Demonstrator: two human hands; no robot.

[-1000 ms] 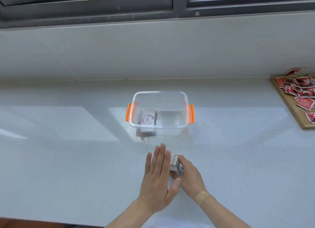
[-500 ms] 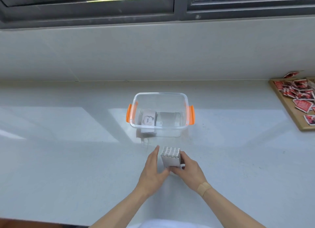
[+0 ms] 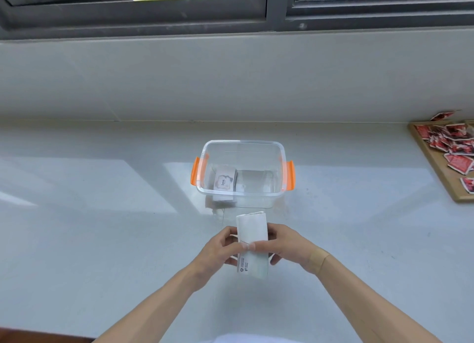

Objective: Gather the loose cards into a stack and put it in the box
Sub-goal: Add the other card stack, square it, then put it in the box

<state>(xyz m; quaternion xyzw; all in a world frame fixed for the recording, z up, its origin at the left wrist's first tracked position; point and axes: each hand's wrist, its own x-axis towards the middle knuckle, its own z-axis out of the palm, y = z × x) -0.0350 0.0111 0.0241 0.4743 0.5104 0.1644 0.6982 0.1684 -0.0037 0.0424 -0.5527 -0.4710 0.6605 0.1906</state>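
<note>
**Both hands clasp the white card stack in front of the clear box**

The stack of cards [image 3: 252,242] is a tall white block, held lengthwise so that one end points toward the box and the other toward the person. Its broad upper face is plain white, with a small dark printed mark and a few lines of tiny text, too small to read, near the lower left corner. At the far end the edges of the cards show as thin layered lines, fairly even.

The left hand [image 3: 220,250] grips the stack from its left side; the fingers are curled around the edge, and the thumb [image 3: 242,245] lies across the top face. The right hand [image 3: 287,245] wraps the right side in the same way, its thumb also pressed onto the top, so the two thumb tips nearly meet at the middle of the block. Both hands are closed firmly on it. A tan plaster [image 3: 318,259] sits on the right wrist.

The stack is above the pale countertop [image 3: 102,227], just short of the near wall of the clear plastic box [image 3: 243,145] with orange side clips. It is outside the box. Inside the box, at the left, lies another small stack [image 3: 224,180] whose top card reads "love."

Far right, red-backed cards [image 3: 451,147] lie scattered on a wooden board [image 3: 436,173].
</note>
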